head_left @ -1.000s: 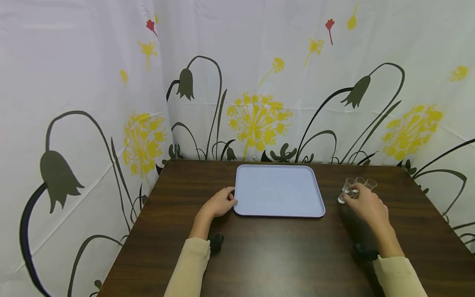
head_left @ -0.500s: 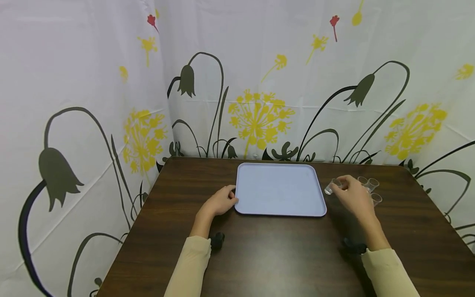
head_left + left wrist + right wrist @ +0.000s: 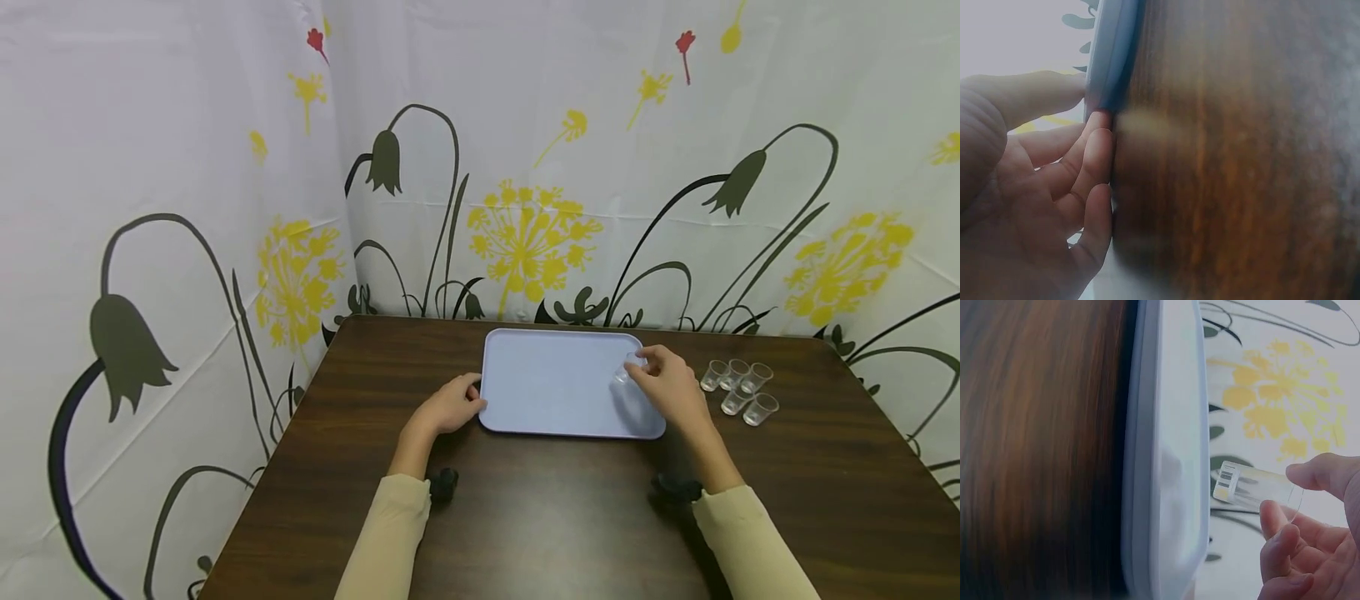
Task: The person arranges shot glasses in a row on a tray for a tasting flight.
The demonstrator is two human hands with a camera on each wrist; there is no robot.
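A light blue tray (image 3: pixel 551 387) lies on the dark wooden table. At its left edge my left hand (image 3: pixel 447 406) pinches the rim; in the left wrist view the thumb and a fingertip meet the tray's edge (image 3: pixel 1109 56). My right hand (image 3: pixel 672 388) holds a small clear shot glass (image 3: pixel 622 372) over the tray's right part. In the right wrist view, thumb and fingers grip this glass (image 3: pixel 1254 487) near its rim, its base apart from the tray surface. Something like a barcode shows near the base.
Several more clear shot glasses (image 3: pixel 737 387) stand in a cluster to the right of the tray. The brown table (image 3: pixel 555 517) reaches back to a white curtain (image 3: pixel 420 67) printed with flowers.
My right hand has carried one shot glass leftward from the cluster to above the tray. The left hand stays at the tray's left rim.
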